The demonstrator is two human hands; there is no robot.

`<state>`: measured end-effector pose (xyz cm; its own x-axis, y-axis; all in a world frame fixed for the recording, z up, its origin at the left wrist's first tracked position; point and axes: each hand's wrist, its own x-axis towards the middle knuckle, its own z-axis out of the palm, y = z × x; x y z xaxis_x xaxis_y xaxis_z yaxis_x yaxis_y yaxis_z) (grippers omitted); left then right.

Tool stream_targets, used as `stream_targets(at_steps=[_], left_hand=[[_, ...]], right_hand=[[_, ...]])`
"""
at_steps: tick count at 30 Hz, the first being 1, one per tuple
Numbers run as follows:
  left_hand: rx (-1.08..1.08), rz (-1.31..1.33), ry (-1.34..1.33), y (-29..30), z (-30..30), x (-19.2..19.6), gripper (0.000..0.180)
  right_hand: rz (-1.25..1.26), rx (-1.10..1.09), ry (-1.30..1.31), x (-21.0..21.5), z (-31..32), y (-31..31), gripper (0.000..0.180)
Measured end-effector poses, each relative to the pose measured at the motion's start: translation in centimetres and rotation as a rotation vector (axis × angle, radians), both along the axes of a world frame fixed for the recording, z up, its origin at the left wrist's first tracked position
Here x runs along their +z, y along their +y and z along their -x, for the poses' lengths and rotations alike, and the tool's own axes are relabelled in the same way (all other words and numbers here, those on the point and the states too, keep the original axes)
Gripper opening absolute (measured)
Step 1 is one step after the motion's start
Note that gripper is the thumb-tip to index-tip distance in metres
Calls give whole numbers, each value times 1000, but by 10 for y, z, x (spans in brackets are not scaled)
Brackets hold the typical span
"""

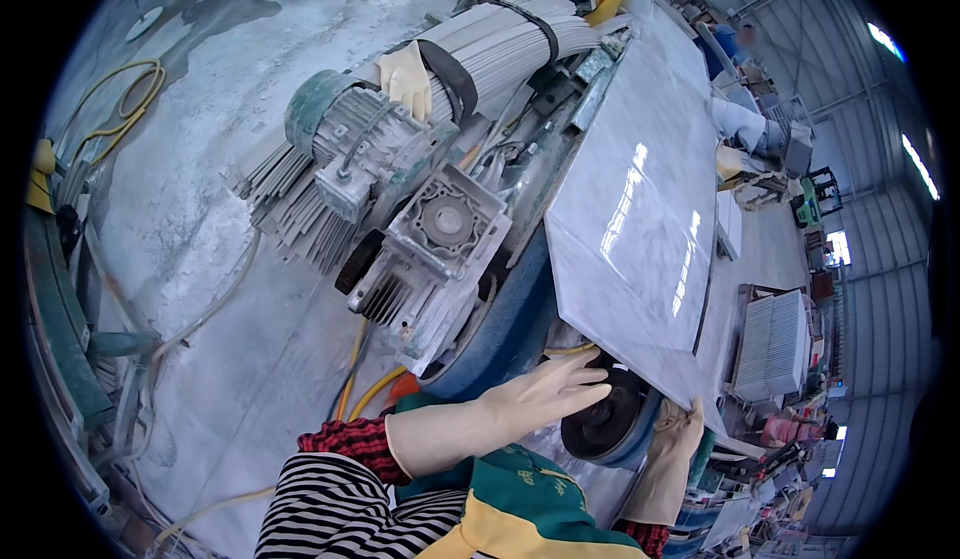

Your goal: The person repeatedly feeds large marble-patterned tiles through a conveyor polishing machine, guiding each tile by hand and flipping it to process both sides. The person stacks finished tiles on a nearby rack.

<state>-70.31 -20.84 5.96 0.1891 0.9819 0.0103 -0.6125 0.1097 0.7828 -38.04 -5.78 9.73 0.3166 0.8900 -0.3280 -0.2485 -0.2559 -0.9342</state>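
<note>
Cream rubber gloves cover both hands. My left hand (pixel 550 384) reaches rightward with its fingers stretched out and slightly apart, above a black wheel (pixel 610 409) and near the close end of a glossy grey-white stone slab (pixel 620 209). Nothing shows in its palm. At the slab's near right corner, my right hand (pixel 675 439) has its fingers curled over the edge; its thumb is hard to make out. The slab lies tilted along a machine with a blue belt (pixel 500 344) that runs round the wheel.
Left of the slab stand a dusty motor (pixel 370 139) and gearbox (pixel 440 224). Behind them lies a strapped bundle of pale strips (pixel 490 49) with a loose glove (pixel 405 79) on it. Yellow hoses (pixel 130 109) cross the floor. Another person (pixel 725 44) is at the far right.
</note>
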Motion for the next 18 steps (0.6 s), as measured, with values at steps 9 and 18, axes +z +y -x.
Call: stream_targets(at_steps=[9,18], left_hand=[[67,141,-21,-1,1,12,66],[319,451,117,-45,-43,-123,47]], right_hand=[[40,0,110,-18,10,-21,50],[174,-115,394,-114,10,-84,27]])
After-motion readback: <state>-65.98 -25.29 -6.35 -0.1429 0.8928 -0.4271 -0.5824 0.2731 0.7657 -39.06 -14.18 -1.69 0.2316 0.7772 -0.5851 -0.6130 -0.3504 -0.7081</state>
